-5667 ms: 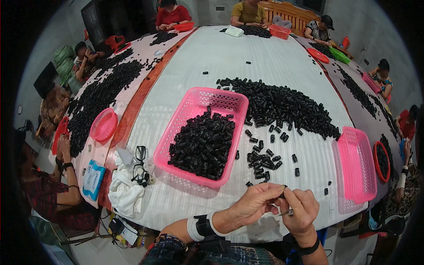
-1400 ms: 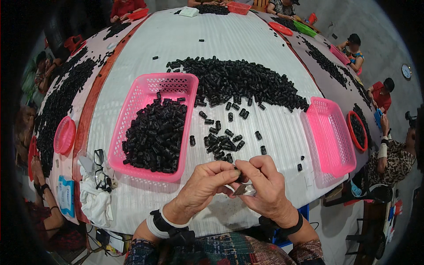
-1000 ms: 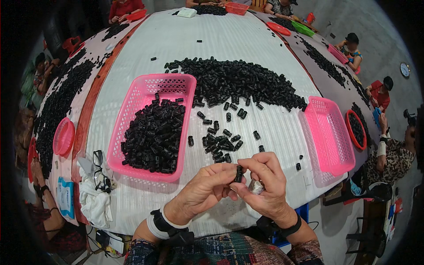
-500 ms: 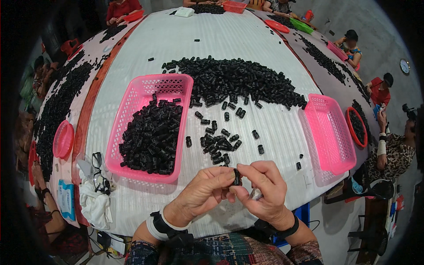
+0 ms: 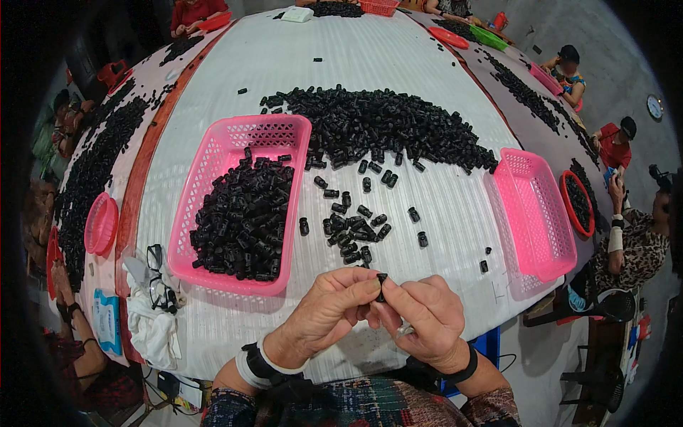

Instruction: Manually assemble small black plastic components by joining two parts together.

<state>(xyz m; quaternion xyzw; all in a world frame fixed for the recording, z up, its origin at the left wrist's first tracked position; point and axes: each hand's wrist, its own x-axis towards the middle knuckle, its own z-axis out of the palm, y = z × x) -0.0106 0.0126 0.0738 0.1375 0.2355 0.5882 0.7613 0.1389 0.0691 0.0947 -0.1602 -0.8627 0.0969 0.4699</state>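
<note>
My left hand (image 5: 320,309) and my right hand (image 5: 430,317) meet at the table's near edge, pinching one small black cord lock (image 5: 382,277) between thumbs and fingers. Something small and pale shows in my right hand's curled fingers; its kind is unclear. Just beyond lies a loose group of black cord locks (image 5: 363,231). To the left stands a pink plastic basket (image 5: 304,178), its lower part filled with the same pieces. Farther off spreads a long heap of cord locks (image 5: 391,128).
An empty pink basket (image 5: 530,228) stands at the right edge beside a red round basket (image 5: 575,203). Eyeglasses (image 5: 158,274) rest on a white cloth (image 5: 151,327) at the left, near a blue packet (image 5: 108,322). Other people sit around the table with more black pieces.
My right fingers have closed in over the cord lock, and it now shows less and tilted between the fingertips. Baskets and heaps stay as they were.
</note>
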